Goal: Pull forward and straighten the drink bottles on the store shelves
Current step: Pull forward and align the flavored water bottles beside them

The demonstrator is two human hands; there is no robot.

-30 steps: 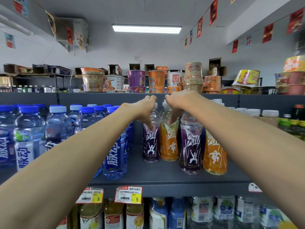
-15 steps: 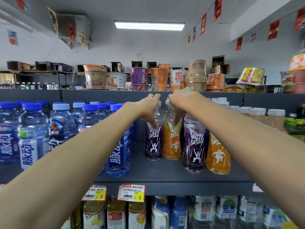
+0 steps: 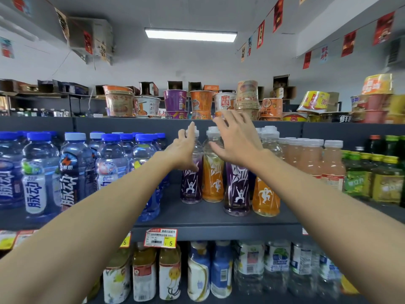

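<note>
Both hands are off the bottle tops they held before, the left hand (image 3: 185, 151) and right hand (image 3: 237, 141) open with fingers spread, while the purple bottle (image 3: 190, 186) and orange bottle (image 3: 213, 179) stand back on the shelf (image 3: 197, 215), likely needing another pull

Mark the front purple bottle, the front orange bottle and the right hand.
front purple bottle (image 3: 237, 189), head view, on its label.
front orange bottle (image 3: 265, 194), head view, on its white figure.
right hand (image 3: 238, 141), head view, on its back.

The right hand (image 3: 237, 142) hides the top of the front purple bottle (image 3: 237, 187); the lower-shelf bottles (image 3: 306, 266) at right are blurred.
</note>
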